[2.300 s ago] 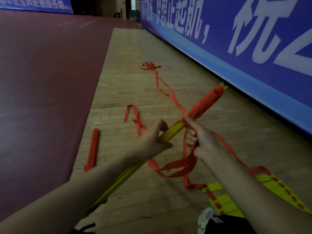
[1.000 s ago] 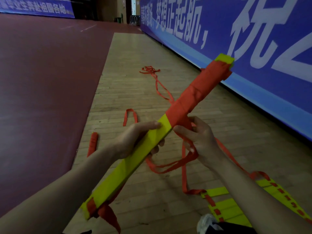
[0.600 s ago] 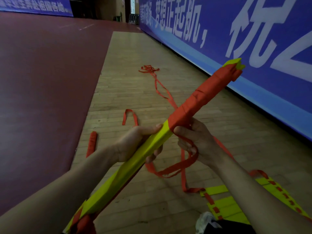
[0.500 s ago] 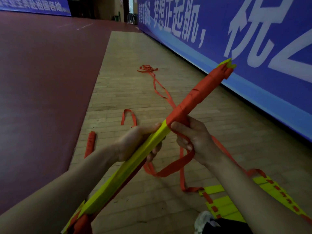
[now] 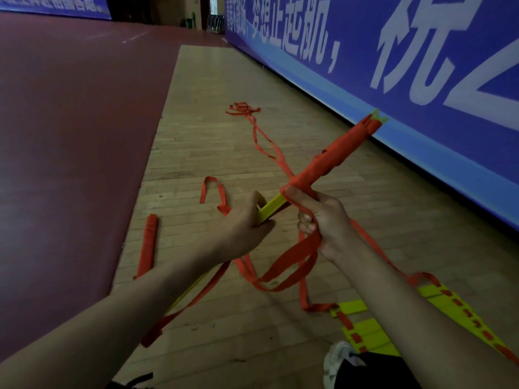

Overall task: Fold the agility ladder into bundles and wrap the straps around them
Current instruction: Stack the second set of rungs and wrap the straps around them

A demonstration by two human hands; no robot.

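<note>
Above the wooden floor [image 5: 213, 153], the left grip [image 5: 241, 228] curls round the yellow middle of the ladder bundle [image 5: 334, 158] while the right grip [image 5: 323, 217] pinches the orange strap [image 5: 292, 261] against it.

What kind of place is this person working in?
Probably an indoor sports hall: wooden plank floor beside dark red court surface, a long blue banner along the wall, and a yellow agility ladder.
</note>
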